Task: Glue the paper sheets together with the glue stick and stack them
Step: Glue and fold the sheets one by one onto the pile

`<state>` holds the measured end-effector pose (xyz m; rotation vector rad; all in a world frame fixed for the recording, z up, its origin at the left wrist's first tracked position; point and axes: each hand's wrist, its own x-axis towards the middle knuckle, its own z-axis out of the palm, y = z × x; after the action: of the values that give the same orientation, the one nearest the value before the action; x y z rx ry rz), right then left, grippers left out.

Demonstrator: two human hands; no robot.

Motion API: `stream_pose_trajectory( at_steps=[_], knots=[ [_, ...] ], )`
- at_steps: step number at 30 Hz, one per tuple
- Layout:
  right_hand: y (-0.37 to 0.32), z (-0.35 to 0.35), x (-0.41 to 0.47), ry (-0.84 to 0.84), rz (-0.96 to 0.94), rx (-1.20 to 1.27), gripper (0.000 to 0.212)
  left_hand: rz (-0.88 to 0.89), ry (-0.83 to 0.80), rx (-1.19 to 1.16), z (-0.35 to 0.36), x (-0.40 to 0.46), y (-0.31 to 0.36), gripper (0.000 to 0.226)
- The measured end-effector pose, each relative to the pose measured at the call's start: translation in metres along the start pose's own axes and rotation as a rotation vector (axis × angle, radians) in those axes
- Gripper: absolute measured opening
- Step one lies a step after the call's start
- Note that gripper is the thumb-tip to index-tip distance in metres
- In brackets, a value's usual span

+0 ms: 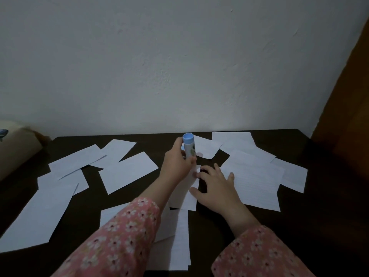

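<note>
My left hand (pixel 177 162) grips a glue stick (pixel 189 146) with a light blue end, held upright over the middle of the dark table (pixel 311 226). Its lower tip is hidden behind my fingers, near the top of a narrow white paper sheet (pixel 186 194). My right hand (pixel 215 186) lies flat with spread fingers, its thumb and fingertips touching that sheet's right edge. A larger lined sheet (pixel 257 182) sits just right of my right hand. More white sheets are scattered around, among them one (pixel 127 171) left of centre.
Several loose sheets cover the table's left side (pixel 38 214), the far right (pixel 293 174) and the near edge (pixel 179 246). A grey wall (pixel 179 66) rises right behind the table. A pale object (pixel 14 144) stands at far left, brown wood (pixel 351 100) at far right.
</note>
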<state>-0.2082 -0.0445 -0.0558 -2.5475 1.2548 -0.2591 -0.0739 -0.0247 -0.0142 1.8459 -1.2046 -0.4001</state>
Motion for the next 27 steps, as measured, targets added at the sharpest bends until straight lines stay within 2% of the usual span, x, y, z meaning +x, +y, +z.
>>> stream_pose_trajectory(
  at_steps=[4, 10, 14, 21, 27],
  knots=[
    [-0.001, 0.003, 0.0, 0.021, -0.009, -0.019, 0.057, 0.0, -0.007, 0.005, 0.008, 0.0, -0.002, 0.053],
    [-0.003, 0.002, -0.001, 0.036, 0.019, -0.044, 0.058, 0.055, -0.046, 0.111, 0.007, 0.001, -0.004, 0.048],
    [-0.004, 0.001, -0.001, 0.036, 0.02, -0.039, 0.057, 0.073, -0.049, 0.175, -0.001, 0.003, -0.007, 0.056],
    [-0.006, 0.001, 0.0, 0.016, 0.032, -0.05, 0.059, -0.001, -0.011, 0.108, -0.027, 0.005, -0.029, 0.046],
    [-0.005, 0.0, -0.001, 0.01, 0.026, -0.045, 0.059, -0.017, 0.004, 0.1, -0.026, 0.005, -0.03, 0.048]
  ],
)
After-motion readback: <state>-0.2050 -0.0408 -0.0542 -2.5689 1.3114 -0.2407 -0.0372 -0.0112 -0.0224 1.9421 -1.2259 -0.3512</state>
